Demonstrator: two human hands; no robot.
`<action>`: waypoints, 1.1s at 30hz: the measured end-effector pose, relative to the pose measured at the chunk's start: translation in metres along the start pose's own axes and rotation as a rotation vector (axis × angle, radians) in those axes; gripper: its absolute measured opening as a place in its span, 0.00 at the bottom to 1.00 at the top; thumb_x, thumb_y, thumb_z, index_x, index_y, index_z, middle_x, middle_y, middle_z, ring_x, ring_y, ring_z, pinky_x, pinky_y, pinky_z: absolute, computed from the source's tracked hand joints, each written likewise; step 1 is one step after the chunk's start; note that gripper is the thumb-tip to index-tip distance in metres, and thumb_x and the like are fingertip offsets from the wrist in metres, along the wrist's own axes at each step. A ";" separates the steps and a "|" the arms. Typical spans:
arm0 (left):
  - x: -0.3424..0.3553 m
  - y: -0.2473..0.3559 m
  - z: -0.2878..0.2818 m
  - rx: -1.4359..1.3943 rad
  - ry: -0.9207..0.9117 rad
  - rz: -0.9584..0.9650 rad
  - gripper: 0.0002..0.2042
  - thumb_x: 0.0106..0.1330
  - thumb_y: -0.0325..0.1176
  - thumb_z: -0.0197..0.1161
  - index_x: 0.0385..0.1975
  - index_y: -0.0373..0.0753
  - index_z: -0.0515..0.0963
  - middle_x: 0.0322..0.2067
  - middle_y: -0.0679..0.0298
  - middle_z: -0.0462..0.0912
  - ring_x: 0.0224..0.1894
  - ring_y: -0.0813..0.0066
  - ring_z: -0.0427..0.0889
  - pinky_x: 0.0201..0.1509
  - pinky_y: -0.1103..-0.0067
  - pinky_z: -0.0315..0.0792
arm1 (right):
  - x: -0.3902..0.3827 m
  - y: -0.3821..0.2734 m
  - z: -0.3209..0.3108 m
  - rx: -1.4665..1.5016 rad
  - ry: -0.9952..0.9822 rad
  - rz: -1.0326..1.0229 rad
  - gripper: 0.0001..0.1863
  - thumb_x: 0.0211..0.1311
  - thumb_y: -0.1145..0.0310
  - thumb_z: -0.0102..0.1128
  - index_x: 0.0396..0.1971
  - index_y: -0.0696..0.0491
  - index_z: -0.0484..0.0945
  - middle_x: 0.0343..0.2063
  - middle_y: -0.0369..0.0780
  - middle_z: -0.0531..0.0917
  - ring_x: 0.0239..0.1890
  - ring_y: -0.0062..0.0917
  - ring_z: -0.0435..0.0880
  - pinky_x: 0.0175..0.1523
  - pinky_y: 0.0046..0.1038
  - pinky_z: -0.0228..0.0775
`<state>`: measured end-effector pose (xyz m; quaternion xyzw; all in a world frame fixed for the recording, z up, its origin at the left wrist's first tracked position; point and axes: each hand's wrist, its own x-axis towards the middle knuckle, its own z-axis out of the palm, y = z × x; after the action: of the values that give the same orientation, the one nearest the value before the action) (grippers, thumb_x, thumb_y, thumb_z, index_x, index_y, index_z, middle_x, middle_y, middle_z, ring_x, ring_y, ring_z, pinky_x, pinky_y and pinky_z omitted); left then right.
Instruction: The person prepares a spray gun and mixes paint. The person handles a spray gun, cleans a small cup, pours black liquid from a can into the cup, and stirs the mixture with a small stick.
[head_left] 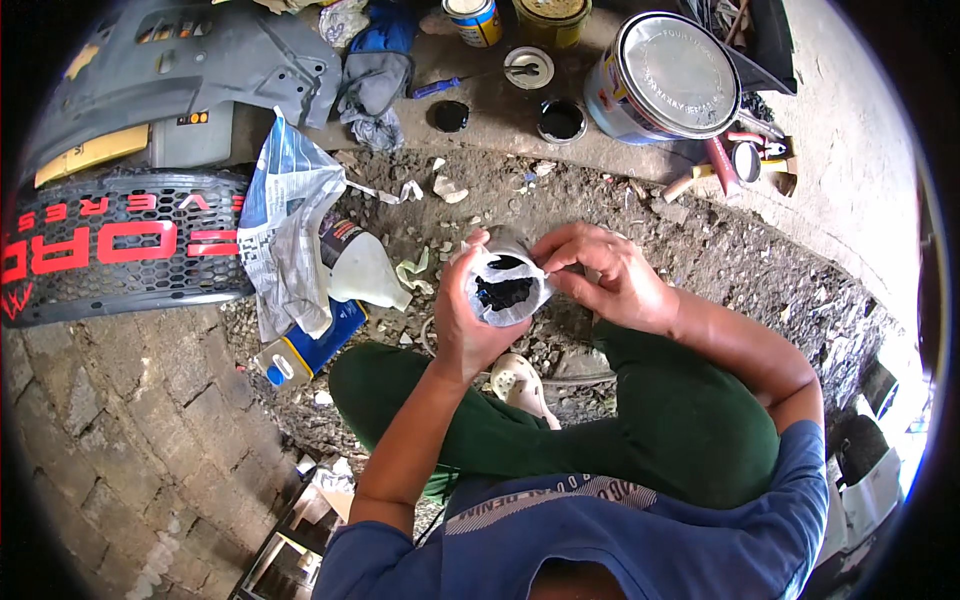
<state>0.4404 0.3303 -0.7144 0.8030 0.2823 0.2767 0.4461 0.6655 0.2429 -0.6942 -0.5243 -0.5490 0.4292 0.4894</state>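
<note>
My left hand (466, 325) is wrapped round a whitish cup-like container (503, 317), its mouth facing up. Glossy black material, like paint, lies inside it, and a pale strip crosses the opening. On the container's right side, the thumb and fingers of my right hand (622, 285) pinch its rim or a thin pale film there; which one, I cannot tell. Both hands are above the dirt, in front of my knees. Left of the container lies a whitish plastic bottle (365, 268) with a dark label, partly under a crumpled newspaper sheet (290, 190).
A black honeycomb grille (130, 275) with red letters lies left, below a grey plastic car part (220, 70). A large paint can (672, 75), a small open can of black (562, 121) and a screwdriver (437, 87) are at the back. A blue can (330, 335) lies near my knee.
</note>
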 end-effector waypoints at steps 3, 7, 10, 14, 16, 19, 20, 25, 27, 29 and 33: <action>0.003 -0.004 0.002 0.008 0.030 -0.012 0.50 0.44 0.20 0.79 0.70 0.37 0.56 0.68 0.44 0.68 0.66 0.52 0.75 0.69 0.62 0.73 | 0.003 0.001 0.001 -0.028 0.011 -0.001 0.10 0.65 0.78 0.66 0.44 0.55 0.79 0.49 0.44 0.84 0.52 0.39 0.85 0.55 0.38 0.80; 0.006 -0.006 -0.001 0.036 0.020 0.007 0.50 0.44 0.20 0.79 0.70 0.37 0.56 0.68 0.45 0.68 0.65 0.53 0.75 0.69 0.62 0.73 | 0.007 0.001 0.004 -0.055 0.020 -0.016 0.10 0.66 0.79 0.66 0.45 0.55 0.79 0.49 0.45 0.84 0.51 0.39 0.85 0.54 0.38 0.80; 0.006 -0.008 -0.002 -0.008 0.013 -0.005 0.50 0.45 0.21 0.80 0.70 0.37 0.56 0.68 0.46 0.68 0.64 0.53 0.76 0.69 0.63 0.73 | 0.007 0.000 0.005 -0.060 0.024 -0.038 0.11 0.62 0.79 0.67 0.44 0.55 0.79 0.49 0.43 0.84 0.53 0.39 0.84 0.56 0.36 0.79; 0.019 -0.009 -0.003 0.090 0.000 -0.055 0.50 0.45 0.22 0.82 0.70 0.37 0.56 0.67 0.47 0.70 0.63 0.55 0.77 0.67 0.64 0.74 | 0.014 0.002 0.003 -0.076 0.050 -0.033 0.11 0.63 0.80 0.67 0.44 0.55 0.78 0.48 0.43 0.83 0.52 0.39 0.84 0.55 0.37 0.79; 0.014 -0.009 0.001 0.042 0.026 -0.064 0.50 0.45 0.22 0.82 0.69 0.37 0.57 0.67 0.47 0.70 0.63 0.56 0.77 0.67 0.64 0.74 | 0.011 0.002 0.004 -0.086 0.043 -0.014 0.11 0.63 0.80 0.66 0.44 0.55 0.78 0.48 0.43 0.83 0.52 0.39 0.85 0.54 0.37 0.80; 0.014 -0.006 0.001 0.046 0.029 -0.012 0.50 0.45 0.22 0.82 0.69 0.37 0.57 0.67 0.47 0.70 0.64 0.56 0.77 0.68 0.64 0.73 | 0.008 0.004 0.006 -0.093 0.050 -0.019 0.11 0.63 0.79 0.67 0.44 0.55 0.78 0.48 0.43 0.83 0.52 0.39 0.85 0.54 0.37 0.80; 0.013 -0.007 0.001 0.045 0.029 -0.027 0.50 0.45 0.22 0.82 0.69 0.37 0.57 0.67 0.47 0.70 0.64 0.56 0.77 0.68 0.64 0.73 | 0.008 0.004 0.007 -0.093 0.055 -0.029 0.11 0.63 0.79 0.67 0.44 0.55 0.78 0.48 0.43 0.83 0.52 0.39 0.85 0.55 0.37 0.80; 0.013 -0.012 -0.002 0.042 0.029 -0.054 0.51 0.46 0.23 0.82 0.70 0.37 0.56 0.67 0.47 0.70 0.65 0.55 0.76 0.69 0.63 0.72 | 0.006 0.003 0.010 -0.146 0.031 -0.051 0.13 0.62 0.75 0.71 0.44 0.55 0.78 0.51 0.44 0.81 0.54 0.40 0.84 0.56 0.37 0.80; 0.015 -0.011 -0.002 0.045 0.031 -0.052 0.51 0.46 0.23 0.83 0.70 0.37 0.56 0.67 0.47 0.70 0.65 0.55 0.76 0.69 0.63 0.72 | 0.005 0.003 0.011 -0.185 0.026 -0.080 0.14 0.61 0.74 0.72 0.44 0.55 0.78 0.52 0.45 0.80 0.56 0.40 0.83 0.57 0.37 0.80; 0.015 -0.010 -0.002 0.046 0.030 -0.046 0.51 0.45 0.24 0.83 0.70 0.37 0.55 0.67 0.47 0.70 0.65 0.55 0.75 0.69 0.63 0.72 | 0.005 0.001 0.014 -0.207 0.035 -0.124 0.14 0.60 0.73 0.73 0.43 0.56 0.77 0.53 0.45 0.80 0.57 0.41 0.82 0.57 0.38 0.80; 0.009 -0.017 -0.001 0.012 0.027 -0.050 0.53 0.44 0.24 0.85 0.71 0.38 0.54 0.68 0.46 0.68 0.66 0.55 0.74 0.70 0.62 0.71 | 0.001 0.009 0.023 -0.255 0.049 -0.172 0.16 0.58 0.72 0.75 0.41 0.55 0.77 0.57 0.46 0.77 0.59 0.42 0.80 0.58 0.38 0.79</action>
<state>0.4423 0.3444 -0.7266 0.7945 0.3098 0.2746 0.4443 0.6443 0.2460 -0.7062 -0.5435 -0.6298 0.2994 0.4673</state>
